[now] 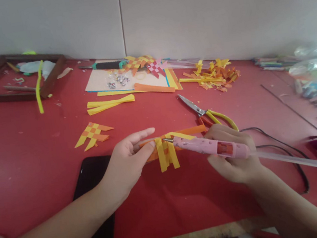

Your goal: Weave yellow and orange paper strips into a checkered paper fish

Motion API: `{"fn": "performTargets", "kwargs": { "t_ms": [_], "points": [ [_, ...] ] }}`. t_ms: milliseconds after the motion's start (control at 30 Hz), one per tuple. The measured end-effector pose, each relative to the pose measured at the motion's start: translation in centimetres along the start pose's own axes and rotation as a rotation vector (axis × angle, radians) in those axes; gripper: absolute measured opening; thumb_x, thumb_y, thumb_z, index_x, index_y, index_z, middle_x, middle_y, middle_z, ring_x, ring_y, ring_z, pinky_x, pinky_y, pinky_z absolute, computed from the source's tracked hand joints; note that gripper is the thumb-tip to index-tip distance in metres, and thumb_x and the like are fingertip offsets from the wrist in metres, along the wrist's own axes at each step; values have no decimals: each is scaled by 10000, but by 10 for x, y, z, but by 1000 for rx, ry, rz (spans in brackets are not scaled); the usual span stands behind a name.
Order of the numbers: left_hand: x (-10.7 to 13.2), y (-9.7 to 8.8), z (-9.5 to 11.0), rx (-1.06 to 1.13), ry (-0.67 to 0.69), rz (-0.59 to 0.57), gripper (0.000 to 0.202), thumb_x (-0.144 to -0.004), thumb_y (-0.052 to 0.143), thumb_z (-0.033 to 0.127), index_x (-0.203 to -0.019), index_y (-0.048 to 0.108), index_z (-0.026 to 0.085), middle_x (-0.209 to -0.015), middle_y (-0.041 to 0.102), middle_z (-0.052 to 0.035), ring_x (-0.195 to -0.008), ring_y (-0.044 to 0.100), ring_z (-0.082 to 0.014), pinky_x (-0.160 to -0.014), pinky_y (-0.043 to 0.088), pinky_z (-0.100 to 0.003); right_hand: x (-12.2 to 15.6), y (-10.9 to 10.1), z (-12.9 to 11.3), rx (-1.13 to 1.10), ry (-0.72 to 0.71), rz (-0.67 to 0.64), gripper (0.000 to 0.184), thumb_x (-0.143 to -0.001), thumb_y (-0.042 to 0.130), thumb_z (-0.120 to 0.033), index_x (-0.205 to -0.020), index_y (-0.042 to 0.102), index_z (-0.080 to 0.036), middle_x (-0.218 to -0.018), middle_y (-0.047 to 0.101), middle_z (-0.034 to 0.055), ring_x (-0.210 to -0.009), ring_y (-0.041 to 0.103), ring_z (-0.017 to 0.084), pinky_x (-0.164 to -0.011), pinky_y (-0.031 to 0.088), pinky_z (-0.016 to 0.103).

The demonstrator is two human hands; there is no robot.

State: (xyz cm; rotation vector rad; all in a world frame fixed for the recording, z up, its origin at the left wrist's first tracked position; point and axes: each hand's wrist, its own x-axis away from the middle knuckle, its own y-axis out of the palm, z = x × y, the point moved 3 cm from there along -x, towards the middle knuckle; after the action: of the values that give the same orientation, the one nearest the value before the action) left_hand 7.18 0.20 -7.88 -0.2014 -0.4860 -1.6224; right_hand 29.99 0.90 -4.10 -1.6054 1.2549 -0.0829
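Note:
Between the thumb and fingers of my left hand is a small weave of yellow and orange paper strips, held above the red table. Two yellow ends hang down from it, and an orange strip reaches out to the right. My right hand is closed around a pink hot glue gun with a clear glue stick trailing from its back. The metal nozzle meets the upper part of the weave. A finished-looking woven paper fish lies beyond my left hand. A black phone-like slab is under my left wrist.
Scissors lie open beyond my right hand. Yellow strips, a paper sheet with small beads or eyes, and paper scraps lie farther back. A wooden frame is at left, a black cord at right.

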Motion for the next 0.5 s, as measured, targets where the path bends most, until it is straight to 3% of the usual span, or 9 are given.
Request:
{"fn": "performTargets", "kwargs": {
  "t_ms": [500],
  "points": [
    [4,0,5,-136,47,8,384,-884,664,290,-1266,639,261,-1064,771,-32,-1031,706,-207,-864,519,-282,1,-1,0,66,-6,-14,57,-726,516,-180,-705,488,-225,-617,516,-6,-532,449,137,-481,338,286]
  ]
}}
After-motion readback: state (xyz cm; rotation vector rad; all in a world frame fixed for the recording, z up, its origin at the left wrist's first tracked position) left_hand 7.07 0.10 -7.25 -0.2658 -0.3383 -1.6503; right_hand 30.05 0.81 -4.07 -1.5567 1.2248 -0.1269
